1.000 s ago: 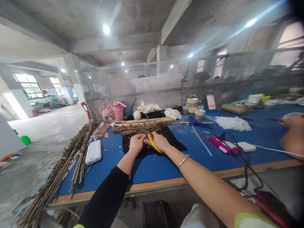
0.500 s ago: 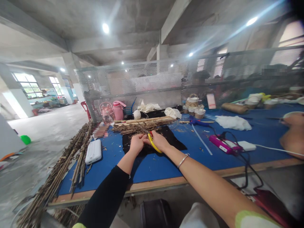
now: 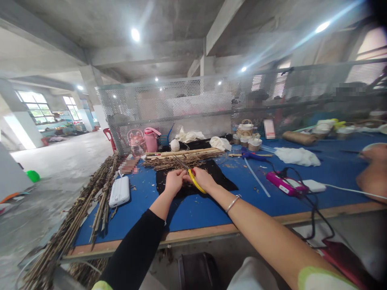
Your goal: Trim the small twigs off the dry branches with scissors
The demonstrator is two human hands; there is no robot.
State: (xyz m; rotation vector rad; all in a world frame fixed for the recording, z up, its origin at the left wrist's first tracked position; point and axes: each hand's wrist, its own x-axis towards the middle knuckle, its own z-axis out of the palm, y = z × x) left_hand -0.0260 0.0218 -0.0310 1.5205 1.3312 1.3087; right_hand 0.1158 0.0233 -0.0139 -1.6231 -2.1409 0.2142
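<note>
A perforated metal partition stands well beyond both hands, along the far side of a blue-topped table. Well to the left of the left hand, a long bundle of dried stems lies over the table's end. Just beyond both hands sits a pile of thin twigs, with paler, thicker sticks along its far side. A black cloth is spread beneath the hands, reaching out past the right hand. Well to the right of that hand are a crumpled white sheet and, nearer the person, a purple power strip.

The right hand is curled round the yellow handles of a pair of scissors, whose blades point away toward the twigs. The left hand's thumb and fingers are drawn together beside them; I cannot tell what, if anything, they pinch.

Beyond the left hand, to its left, stands a pink bottle; nearer lies a white power bank. Straight beyond is a white ball.
</note>
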